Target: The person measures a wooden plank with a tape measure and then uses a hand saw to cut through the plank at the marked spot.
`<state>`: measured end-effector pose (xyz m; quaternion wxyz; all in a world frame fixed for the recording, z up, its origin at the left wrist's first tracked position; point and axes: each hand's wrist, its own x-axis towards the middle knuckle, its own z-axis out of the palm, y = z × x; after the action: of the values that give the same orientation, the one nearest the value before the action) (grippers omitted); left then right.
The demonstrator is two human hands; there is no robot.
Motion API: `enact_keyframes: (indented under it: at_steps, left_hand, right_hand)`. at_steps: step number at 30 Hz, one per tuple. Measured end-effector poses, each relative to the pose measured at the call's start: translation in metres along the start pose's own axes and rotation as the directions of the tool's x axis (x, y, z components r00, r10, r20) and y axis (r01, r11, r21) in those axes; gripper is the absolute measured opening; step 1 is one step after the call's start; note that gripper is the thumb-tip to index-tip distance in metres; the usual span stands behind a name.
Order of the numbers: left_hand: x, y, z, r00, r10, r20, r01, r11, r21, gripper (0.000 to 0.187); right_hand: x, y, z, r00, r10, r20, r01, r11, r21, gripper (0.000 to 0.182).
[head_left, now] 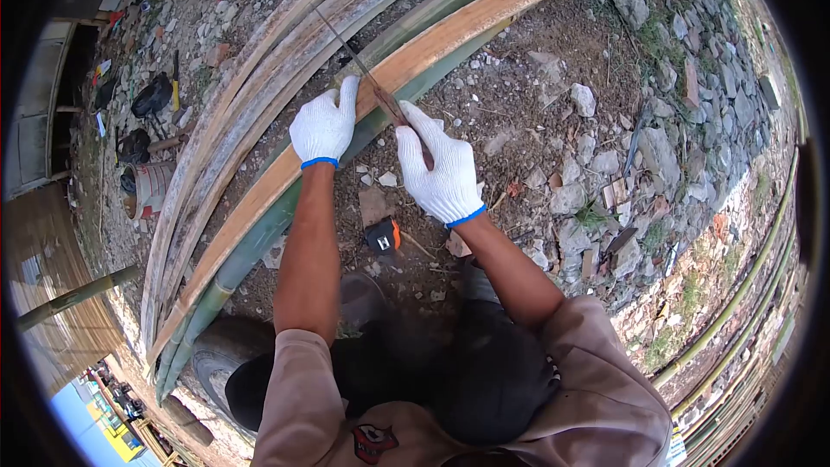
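A long, light-brown wooden plank (432, 50) runs diagonally across the view, resting over green bamboo poles (281, 212). My left hand (326, 125), in a white knitted glove with a blue cuff, is closed around the plank, thumb pointing up toward the blade. Just right of it, my gloved right hand (439, 164) grips a handsaw, mostly by a handle hidden in the fingers. The saw's thin blade (348, 52), seen nearly edge-on, lies across the plank and points up and left. An orange-and-black tape measure (382, 236) lies on the soil below my hands.
Weathered grey boards (259, 78) lie alongside, beyond the plank. Broken stones (661, 156) cover the ground at right. At left are a bucket (149, 188) and a black bag (153, 95). More bamboo poles (735, 311) lie far right. My knees are below.
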<state>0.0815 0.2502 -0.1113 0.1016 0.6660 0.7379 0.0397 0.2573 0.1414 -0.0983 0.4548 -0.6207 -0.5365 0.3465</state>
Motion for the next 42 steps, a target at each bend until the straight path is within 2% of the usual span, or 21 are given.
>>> enact_keyframes:
  at_steps: [2,4,5,6,7,8,9,10,13,15,18,20,23,27,31,33,36,37,40,41,42]
  left_hand:
    - [0.000,0.001,-0.006,1.000,-0.005,0.010,0.005,1.000,0.009,0.076]
    - [-0.004,0.005,-0.012,0.999,0.033,0.037,-0.034,0.999,0.017,0.074]
    - [-0.007,0.002,-0.009,0.999,0.037,0.008,-0.037,0.999,0.015,0.075]
    - [0.000,-0.005,-0.013,1.000,0.030,0.006,-0.031,0.999,0.022,0.075]
    - [0.010,-0.007,-0.014,0.999,0.013,0.046,-0.014,1.000,0.020,0.075]
    - [0.015,-0.005,-0.010,0.996,-0.006,0.090,0.006,1.000,0.005,0.075]
    - [0.015,-0.001,-0.013,0.993,-0.034,0.116,0.034,0.999,0.008,0.077]
    - [0.020,0.002,-0.013,0.992,-0.038,0.121,0.039,0.999,-0.004,0.077]
    - [0.009,-0.003,-0.008,0.994,-0.033,0.106,0.037,0.999,-0.033,0.083]
    - [0.012,-0.001,-0.011,0.996,-0.041,0.074,0.043,0.999,-0.022,0.082]
    - [0.014,0.002,-0.015,0.997,-0.049,0.065,0.050,0.999,-0.002,0.082]
    - [0.012,0.005,-0.016,0.987,-0.072,0.146,0.069,0.997,0.029,0.084]
    - [0.014,0.000,-0.009,0.993,-0.052,0.107,0.051,0.999,0.013,0.088]
    - [0.014,0.002,-0.011,0.992,-0.059,0.113,0.057,0.998,0.023,0.089]
    - [0.013,0.001,-0.012,0.993,-0.052,0.108,0.052,0.999,0.004,0.089]
    - [0.008,0.004,-0.011,0.996,-0.054,0.068,0.054,0.999,0.000,0.089]
    - [0.010,0.003,-0.010,0.997,-0.047,0.054,0.048,0.999,-0.008,0.088]
    - [0.010,0.002,-0.009,0.998,-0.047,0.052,0.047,0.999,-0.003,0.087]
    - [0.010,0.003,-0.006,0.998,-0.060,0.030,0.059,0.998,0.029,0.087]
    - [0.013,0.002,-0.004,0.999,-0.041,-0.025,0.042,0.998,0.040,0.087]
    - [0.014,0.005,-0.011,0.999,-0.027,0.025,0.027,1.000,0.013,0.087]
  right_hand:
    - [0.018,0.003,0.018,0.991,-0.114,-0.067,0.115,0.993,0.009,0.038]
    - [-0.002,0.008,0.006,0.993,-0.063,-0.096,0.079,0.982,0.173,0.037]
    - [-0.011,0.003,-0.005,0.998,-0.057,-0.038,0.060,0.996,0.072,0.038]
    - [-0.031,-0.005,-0.017,0.993,-0.097,-0.069,0.103,0.991,0.082,0.040]
    - [-0.064,-0.005,-0.040,0.999,0.026,0.044,-0.029,0.997,0.076,0.042]
    - [-0.100,0.007,-0.058,0.998,0.042,0.054,-0.049,0.990,0.130,0.044]
    - [-0.127,0.009,-0.085,0.996,0.027,0.087,-0.029,0.999,0.020,0.046]
    - [-0.139,0.018,-0.098,0.985,-0.171,0.035,0.173,0.983,-0.066,0.046]
    - [-0.150,0.009,-0.118,0.997,-0.055,0.055,0.060,0.993,-0.098,0.046]
    - [-0.138,0.015,-0.113,0.998,0.050,0.026,-0.048,0.996,-0.072,0.046]
    - [-0.136,0.020,-0.102,0.999,0.032,0.004,-0.033,0.999,0.017,0.047]
    - [-0.140,0.021,-0.103,0.996,0.071,0.059,-0.071,0.997,-0.010,0.047]
    - [-0.142,0.019,-0.103,0.997,-0.067,0.029,0.068,0.997,-0.027,0.046]
    - [-0.151,0.017,-0.116,0.986,-0.125,0.107,0.134,0.988,-0.078,0.048]
    - [-0.148,0.017,-0.109,0.985,-0.168,0.039,0.171,0.976,-0.131,0.049]
    - [-0.145,0.011,-0.103,0.998,0.002,0.059,0.001,0.998,-0.064,0.048]
    - [-0.133,0.000,-0.095,0.994,0.025,0.106,-0.017,0.997,-0.079,0.047]
    - [-0.128,0.004,-0.087,0.997,-0.082,0.017,0.082,0.996,-0.038,0.046]
    - [-0.103,-0.007,-0.078,0.998,0.043,0.051,-0.042,0.999,-0.032,0.045]
    - [-0.100,-0.008,-0.072,0.997,0.055,0.055,-0.054,0.998,-0.011,0.043]
    - [-0.099,-0.001,-0.068,1.000,0.002,0.030,-0.001,1.000,-0.026,0.042]
